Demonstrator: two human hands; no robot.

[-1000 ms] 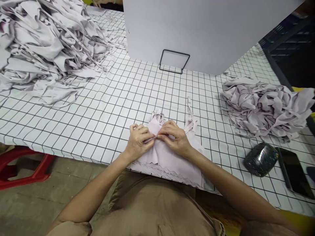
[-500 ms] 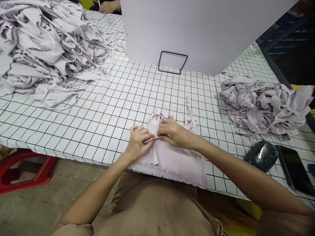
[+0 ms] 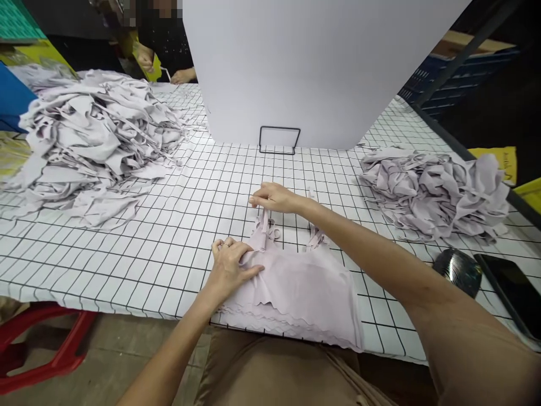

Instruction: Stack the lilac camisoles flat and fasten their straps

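Observation:
A pale pink garment (image 3: 304, 287) with wavy lower edges lies in layers at the table's front edge. My left hand (image 3: 231, 262) pinches its upper left corner between thumb and fingers. Farther from me, my right hand (image 3: 274, 198) is closed on the end of a thin strap (image 3: 265, 228), pulled straight away from the garment's top. Small loops of strap bunch beside it. A second strap (image 3: 316, 235) lies crumpled at the right, partly behind my right forearm.
A large heap of pale fabric (image 3: 101, 129) is at the left, a smaller one (image 3: 435, 189) at the right. A white board (image 3: 287, 67) stands behind a black wire frame (image 3: 279, 152). A dark rounded object (image 3: 459, 272) and a phone (image 3: 511, 290) lie right. A co-worker's hands (image 3: 183, 75) show behind.
My right hand has moved away from my left hand, drawing the strap out straight. My left hand stays on the garment's corner. The view has tilted up, showing more of the co-worker.

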